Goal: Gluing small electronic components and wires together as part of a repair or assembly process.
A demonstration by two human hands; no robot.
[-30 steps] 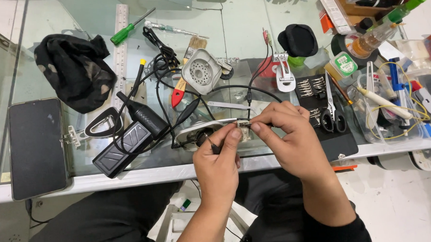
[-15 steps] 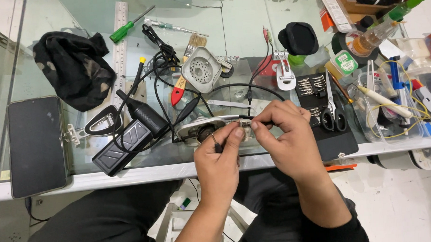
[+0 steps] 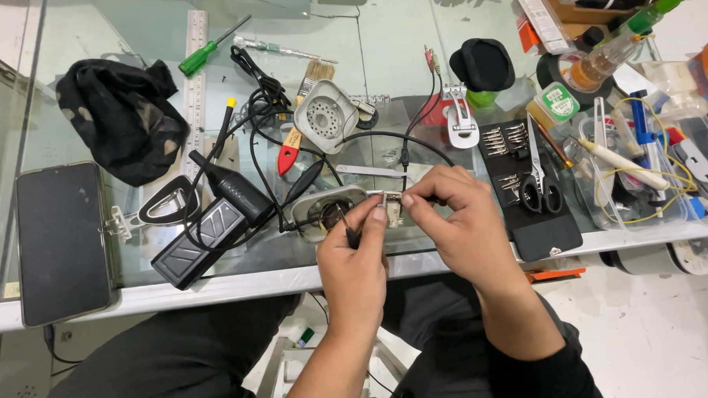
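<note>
My left hand [image 3: 358,258] grips a thin dark-handled tool [image 3: 347,227] whose tip points into a small grey oval device [image 3: 323,210] lying open on the glass table [image 3: 239,281]. My right hand [image 3: 457,227] pinches a small metal part [image 3: 391,208] at that device's right end, thumb and forefinger closed on it. A black cable [image 3: 403,142] loops from behind the device towards my right hand. Both hands nearly touch above the table's front edge.
A dark phone [image 3: 61,240] lies far left, a black cloth [image 3: 120,117] behind it. A black rectangular case [image 3: 202,239], a round grey housing [image 3: 325,116], a brush, a green screwdriver [image 3: 208,51], scissors [image 3: 535,181] on a black bit mat, and a cluttered tray at right.
Both hands stay at the grey device with only slight finger shifts; the view has moved a little. Nothing was picked up or let go.
</note>
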